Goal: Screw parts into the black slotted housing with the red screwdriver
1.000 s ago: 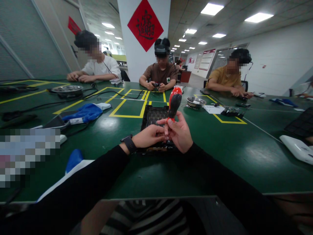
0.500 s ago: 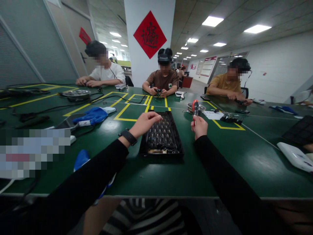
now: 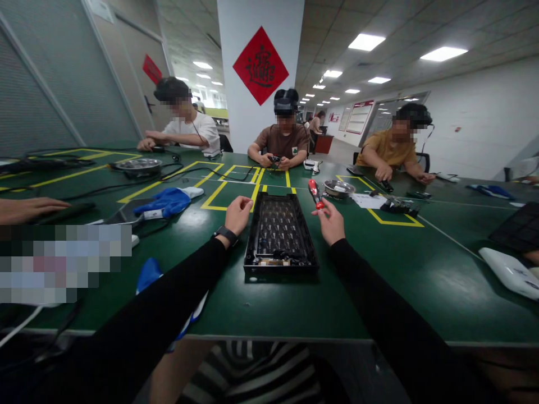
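Observation:
A black rectangular housing lies on the green table in front of me. Inside it shows a grid of small metallic pieces, with dark wires and a tan strip at the near end. My right hand, just beyond the housing's right side, grips a screwdriver whose red and black handle tilts upward. The blade is not visible. On the other side, my left hand is closed, thumb and fingers pinched together beside the left wall. Whatever the pinch holds, if anything, is too small to make out.
Blue-and-white gloves and a cable lie left. At the right are a metal bowl, small black parts and a white device. People sit across the table, and another person's hand rests at the left.
My left hand has drawn back from over the housing to its left side, fingers now curled. My right hand has shifted left and turned the screwdriver, its handle now leaning left.

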{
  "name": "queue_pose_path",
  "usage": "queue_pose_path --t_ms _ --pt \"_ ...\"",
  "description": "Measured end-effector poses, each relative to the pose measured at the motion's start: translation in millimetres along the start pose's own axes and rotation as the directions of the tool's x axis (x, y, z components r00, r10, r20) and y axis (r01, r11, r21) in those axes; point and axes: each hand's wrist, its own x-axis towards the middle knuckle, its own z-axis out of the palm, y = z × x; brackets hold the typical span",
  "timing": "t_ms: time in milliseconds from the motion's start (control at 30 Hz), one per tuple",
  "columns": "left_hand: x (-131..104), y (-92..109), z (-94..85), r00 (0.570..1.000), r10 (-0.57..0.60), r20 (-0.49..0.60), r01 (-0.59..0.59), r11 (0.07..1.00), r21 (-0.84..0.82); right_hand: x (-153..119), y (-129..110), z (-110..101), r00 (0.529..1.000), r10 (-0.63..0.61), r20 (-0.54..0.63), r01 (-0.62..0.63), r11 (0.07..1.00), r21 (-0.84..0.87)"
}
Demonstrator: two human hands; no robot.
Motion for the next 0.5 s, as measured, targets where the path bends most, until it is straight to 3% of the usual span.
queue_pose_path --t_ms 100,233,333,400,500 --pt "-6 27 -10.2 0.992 0.125 0.017 -0.121 0.982 -0.145 -14 -34 6 0.975 -0.173 0.139 0.149 0.974 0.169" --pt "-20 73 -16.5 0.946 0.28 0.164 -0.159 0.84 -0.518 -36 -76 19 0.904 -0.236 0.356 0.126 0.944 0.305" --pt "-18 95 -20.5 0.965 0.212 0.153 -0.069 0.771 -0.633 -43 -89 21 0.839 -0.245 0.485 0.049 0.923 0.383" --pt "-1 94 -26.7 0.995 0.088 0.039 -0.042 0.764 -0.644 -38 -85 19 0.866 -0.249 0.434 0.063 0.915 0.399" --pt "35 67 -37.5 0.995 -0.093 -0.037 0.054 0.808 -0.586 -24 -58 14 0.968 -0.173 0.184 0.107 0.94 0.326"
